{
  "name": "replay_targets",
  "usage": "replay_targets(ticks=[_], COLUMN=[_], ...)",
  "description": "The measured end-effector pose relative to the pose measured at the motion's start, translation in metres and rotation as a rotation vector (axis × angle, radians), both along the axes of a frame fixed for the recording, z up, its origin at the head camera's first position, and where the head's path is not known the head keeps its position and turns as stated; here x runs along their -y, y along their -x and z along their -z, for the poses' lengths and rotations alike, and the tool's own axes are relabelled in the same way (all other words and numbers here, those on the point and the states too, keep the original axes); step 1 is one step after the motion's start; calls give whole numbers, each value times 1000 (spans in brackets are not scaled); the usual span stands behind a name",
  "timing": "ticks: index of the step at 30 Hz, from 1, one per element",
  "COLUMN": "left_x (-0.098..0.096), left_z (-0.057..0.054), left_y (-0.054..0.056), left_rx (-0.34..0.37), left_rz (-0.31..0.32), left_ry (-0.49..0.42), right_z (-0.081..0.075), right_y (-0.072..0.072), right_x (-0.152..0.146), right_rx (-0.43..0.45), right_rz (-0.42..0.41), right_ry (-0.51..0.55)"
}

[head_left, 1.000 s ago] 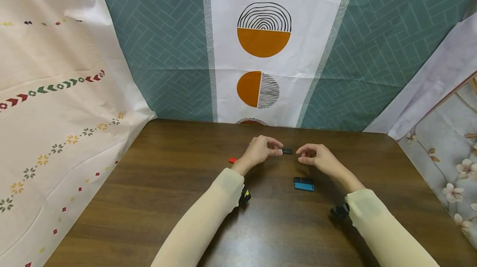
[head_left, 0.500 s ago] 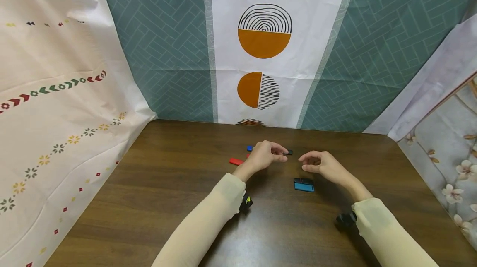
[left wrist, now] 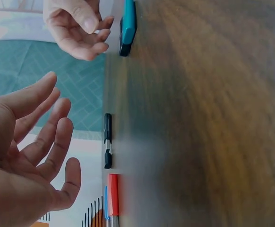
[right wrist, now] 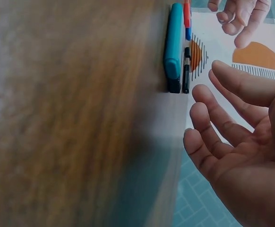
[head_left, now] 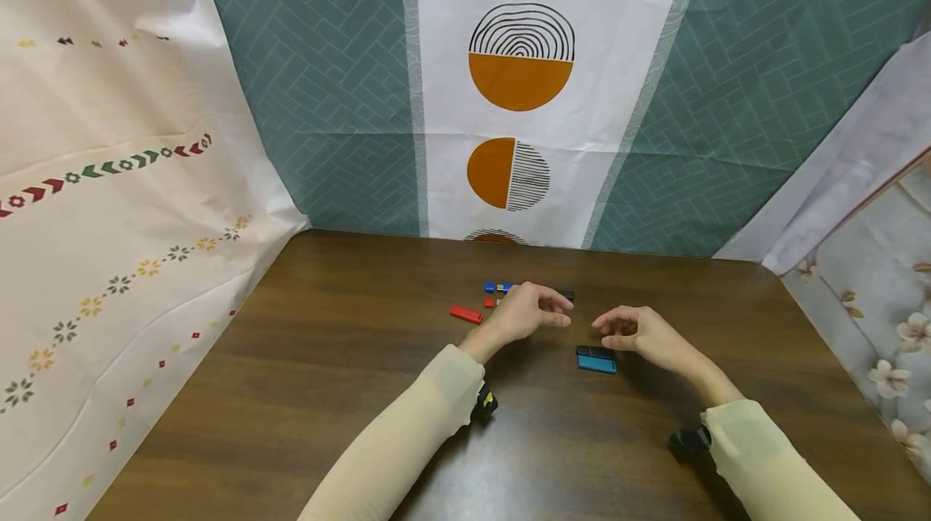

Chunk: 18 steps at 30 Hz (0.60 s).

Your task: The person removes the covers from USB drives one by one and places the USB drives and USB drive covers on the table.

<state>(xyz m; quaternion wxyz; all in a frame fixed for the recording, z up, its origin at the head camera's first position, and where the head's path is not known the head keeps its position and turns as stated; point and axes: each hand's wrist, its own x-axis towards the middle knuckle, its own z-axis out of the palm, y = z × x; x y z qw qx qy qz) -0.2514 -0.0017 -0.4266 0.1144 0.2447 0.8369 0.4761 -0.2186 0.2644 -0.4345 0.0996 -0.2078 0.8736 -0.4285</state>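
Observation:
My left hand hovers over the middle of the table, fingers loosely curved, holding nothing. Partly behind it lie a blue USB stick with its blue cap off, and a red cap beside a metal plug. A black USB stick, its plug showing between stick and cap, lies beyond the left fingertips. My right hand, also holding nothing, hangs relaxed near a black oblong piece and a teal-blue oblong piece lying side by side.
A red oblong piece lies left of my left hand on the brown wooden table. A patterned cloth hangs along the table's back edge, with a pale cloth on the left side.
Both hands have drawn back toward me and slightly right, the left one away from the black USB stick. The blue USB stick and the red cap have come into view.

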Motion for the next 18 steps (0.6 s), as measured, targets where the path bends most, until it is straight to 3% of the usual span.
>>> replay_targets(ticks=[18], left_x=[-7], left_z=[1], left_y=[-8], left_rx=[-12], left_rz=[35], left_ry=[56], right_z=[10], right_y=[-2], right_x=[-7], right_rx=[-6], right_rz=[-26], right_ry=[-40])
